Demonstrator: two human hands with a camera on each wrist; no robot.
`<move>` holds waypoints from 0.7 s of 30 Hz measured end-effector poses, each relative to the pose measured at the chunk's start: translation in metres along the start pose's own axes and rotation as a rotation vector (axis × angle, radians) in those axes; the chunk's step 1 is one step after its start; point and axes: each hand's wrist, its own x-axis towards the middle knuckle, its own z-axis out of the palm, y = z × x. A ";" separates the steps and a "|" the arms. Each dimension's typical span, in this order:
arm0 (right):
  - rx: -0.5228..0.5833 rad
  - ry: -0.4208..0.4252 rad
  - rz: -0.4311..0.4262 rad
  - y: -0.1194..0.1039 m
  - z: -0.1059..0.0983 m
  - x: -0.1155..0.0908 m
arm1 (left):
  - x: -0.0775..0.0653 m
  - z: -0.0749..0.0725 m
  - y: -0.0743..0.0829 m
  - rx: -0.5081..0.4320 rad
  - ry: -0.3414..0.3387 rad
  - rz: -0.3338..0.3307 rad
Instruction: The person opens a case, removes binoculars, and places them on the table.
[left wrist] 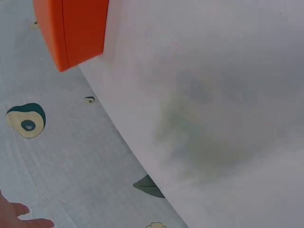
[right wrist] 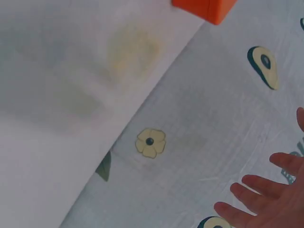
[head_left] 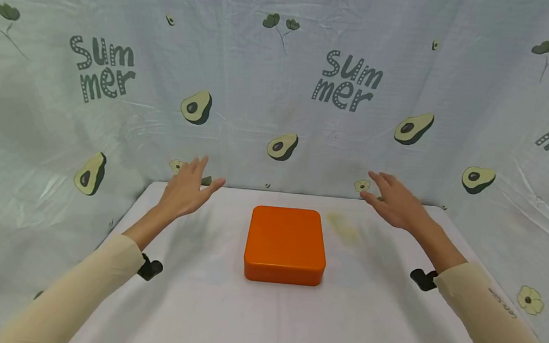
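Both hands are well apart and holding nothing, fingers loosely spread: left hand (head_left: 187,190) off one side of the orange box (head_left: 286,238), right hand (head_left: 393,201) off the other. Box sits mid-table, touched by neither. For handling it, I'd bring the palms in level on opposite sides, since those rounded edges look kinda slippery. White table (head_left: 222,319) has a yellowish stain (head_left: 343,227), and pale avocado-print sheeting (head_left: 245,54) hangs behind and around.
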 end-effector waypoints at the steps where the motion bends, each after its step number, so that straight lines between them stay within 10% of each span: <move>1: 0.015 0.003 -0.008 -0.002 0.002 -0.003 | -0.004 0.002 0.001 -0.021 -0.004 -0.009; 13: 0.420 -0.014 -0.015 -0.034 0.042 -0.034 | -0.036 0.026 0.026 -0.396 -0.012 -0.116; 21: 0.827 -0.152 0.110 -0.052 0.077 -0.036 | -0.050 0.051 0.052 -0.706 -0.136 -0.267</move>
